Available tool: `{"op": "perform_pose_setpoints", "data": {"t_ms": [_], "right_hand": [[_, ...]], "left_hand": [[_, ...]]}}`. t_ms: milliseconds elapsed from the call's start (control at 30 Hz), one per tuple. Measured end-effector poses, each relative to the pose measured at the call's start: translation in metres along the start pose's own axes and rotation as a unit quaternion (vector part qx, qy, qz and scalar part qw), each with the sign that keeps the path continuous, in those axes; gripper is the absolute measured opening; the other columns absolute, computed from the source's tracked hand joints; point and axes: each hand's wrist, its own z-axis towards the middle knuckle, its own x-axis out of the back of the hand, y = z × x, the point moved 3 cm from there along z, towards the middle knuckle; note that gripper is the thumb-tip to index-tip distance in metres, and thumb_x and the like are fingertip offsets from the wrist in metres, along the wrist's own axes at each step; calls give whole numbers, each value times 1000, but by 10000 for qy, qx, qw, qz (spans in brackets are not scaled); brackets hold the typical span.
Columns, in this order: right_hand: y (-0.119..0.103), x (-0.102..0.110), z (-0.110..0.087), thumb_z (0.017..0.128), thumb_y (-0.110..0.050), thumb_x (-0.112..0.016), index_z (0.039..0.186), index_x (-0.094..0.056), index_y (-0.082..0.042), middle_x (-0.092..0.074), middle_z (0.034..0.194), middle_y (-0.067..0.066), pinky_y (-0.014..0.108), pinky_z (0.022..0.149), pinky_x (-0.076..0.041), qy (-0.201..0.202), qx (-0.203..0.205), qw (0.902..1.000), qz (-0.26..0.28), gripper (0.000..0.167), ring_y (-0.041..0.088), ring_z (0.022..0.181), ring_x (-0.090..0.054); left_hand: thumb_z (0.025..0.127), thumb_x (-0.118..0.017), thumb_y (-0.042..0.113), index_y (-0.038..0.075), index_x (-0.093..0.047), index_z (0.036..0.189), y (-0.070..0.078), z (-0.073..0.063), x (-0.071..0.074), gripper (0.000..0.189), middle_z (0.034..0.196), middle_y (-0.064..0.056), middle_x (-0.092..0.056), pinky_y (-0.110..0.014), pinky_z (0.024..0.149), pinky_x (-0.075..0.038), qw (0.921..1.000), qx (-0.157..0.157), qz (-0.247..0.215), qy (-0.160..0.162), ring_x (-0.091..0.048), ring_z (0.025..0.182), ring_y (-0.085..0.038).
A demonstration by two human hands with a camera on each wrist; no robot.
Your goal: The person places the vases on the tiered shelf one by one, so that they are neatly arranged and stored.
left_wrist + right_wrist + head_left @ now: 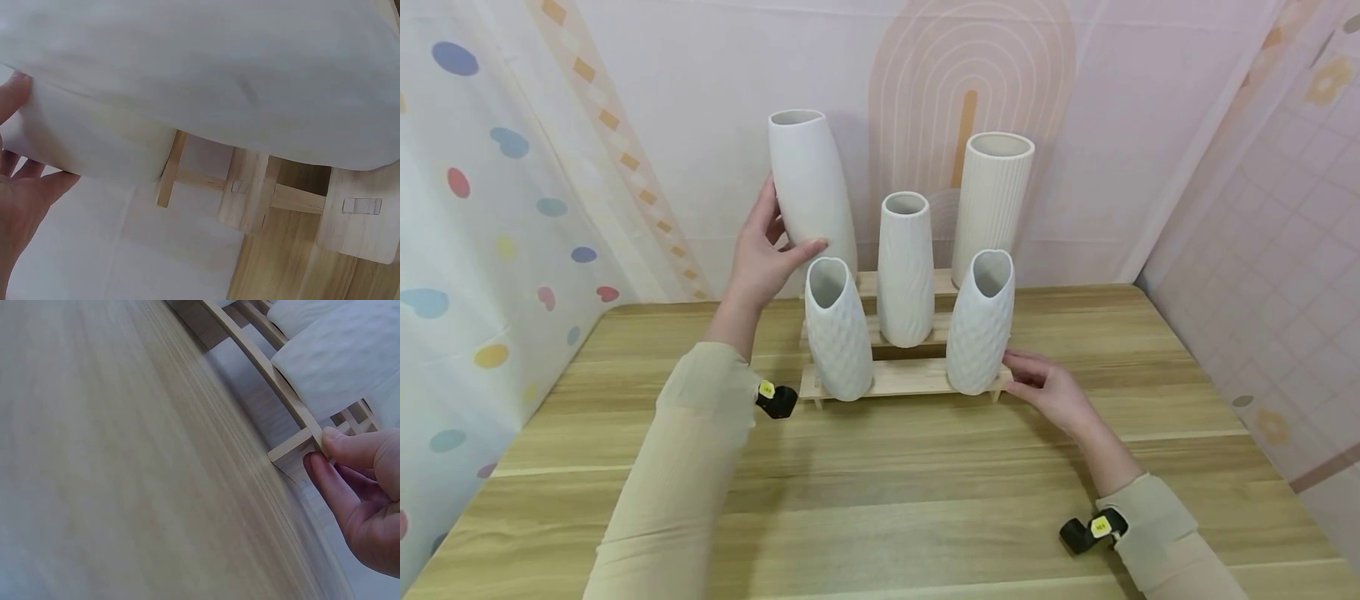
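Note:
My left hand (pixel 763 258) grips a tall, smooth white vase (pixel 812 183) at the back left of a tiered wooden stand (pixel 910 379), thumb across its front and fingers around its left side. The left wrist view has the fingers (pixel 59 184) against the vase's lower body (pixel 100 134), with a nearer white surface filling the top. At the stand's right end, my right hand (pixel 1052 396) pinches the tip of the lowest shelf (pixel 275 381) between thumb and fingers. Just left of it is a dimpled white vase (pixel 979 333).
Another dimpled vase (pixel 841 342) stands front left, a slim vase (pixel 906 275) on the middle tier, and a ribbed cylindrical vase (pixel 996 200) at back right. A patterned curtain (pixel 700 100) hangs behind the wooden table (pixel 880 500).

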Motion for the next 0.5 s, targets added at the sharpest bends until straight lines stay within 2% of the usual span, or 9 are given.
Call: {"op": "perform_pose_setpoints", "data": {"t_ms": [33,133,267,367,500], "right_hand": [[0,0,0,92,-1,-69,132,-58,8,-50,141,24,15,86,-49,-6,11,10000,-6,42,36,112,-58],[-1,1,0,92,-2,-69,132,-58,8,-50,141,24,17,87,-49,-31,71,9999,-81,42,37,112,-59],[-3,2,-1,93,-7,-69,132,-60,5,-52,141,22,20,89,-49,-25,78,9997,-241,41,36,116,-58],[-4,3,-1,94,-12,-69,130,-63,4,-53,140,19,30,94,-50,-18,52,9991,-418,39,35,122,-54],[-9,4,-2,96,-14,-68,129,-63,4,-53,141,19,47,99,-49,-89,107,9980,-615,38,37,127,-51]], "left_hand": [[82,-80,2,24,-22,159,0,0,0,99,153,-5,-40,-50,108,-42,10000,17,27,7,-45,133,-28],[83,-81,6,29,-22,159,-15,3,1,99,152,-4,-40,-50,107,-42,9999,2,133,84,-45,134,-26],[85,-79,8,29,-27,158,-36,5,5,92,151,-5,-43,-50,107,-43,9995,-136,208,214,-46,133,-25],[88,-75,5,20,-34,156,-41,-2,8,81,149,-10,-45,-47,106,-44,9992,-192,238,239,-48,132,-27],[92,-69,1,6,-39,152,-52,-18,14,67,144,-18,-49,-44,105,-46,9990,-194,403,61,-49,130,-33]]}}
